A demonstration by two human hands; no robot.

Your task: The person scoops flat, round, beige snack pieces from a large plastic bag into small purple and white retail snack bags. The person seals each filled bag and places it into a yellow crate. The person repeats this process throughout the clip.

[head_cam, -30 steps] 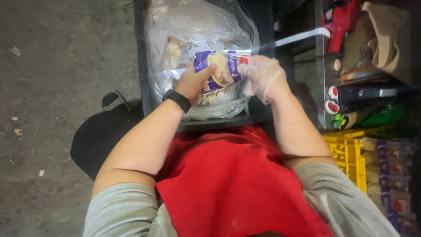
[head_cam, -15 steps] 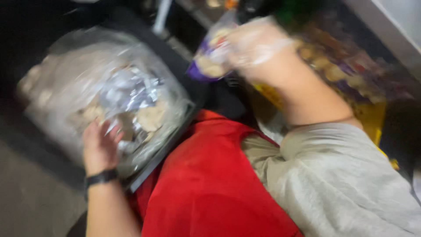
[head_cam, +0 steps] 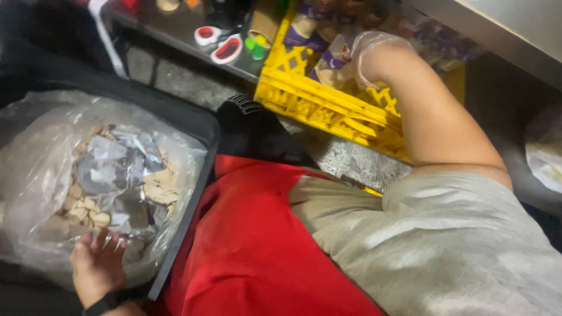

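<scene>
My right hand (head_cam: 369,54), in a thin clear glove, reaches into a yellow plastic crate (head_cam: 319,102) and grips a purple and white snack packet (head_cam: 331,61). More purple packets (head_cam: 304,29) lie in that crate. My left hand (head_cam: 96,266), fingers spread, rests on the near edge of a large clear plastic bag (head_cam: 41,169) that sits in a black bin (head_cam: 202,158). Inside the bag are beige biscuit pieces (head_cam: 82,205) and empty silver wrappers (head_cam: 111,169). A red apron covers my lap.
A dark shelf behind the crate carries a red-and-white tape dispenser (head_cam: 221,47) and small green objects (head_cam: 254,47). A metal surface (head_cam: 503,26) runs along the top right. Another clear bag (head_cam: 544,152) sits at the right edge. Grey floor shows between bin and crate.
My right hand has carried the purple packet away from the bag and down into the yellow crate. My left hand let go of the packet and dropped onto the bag.
</scene>
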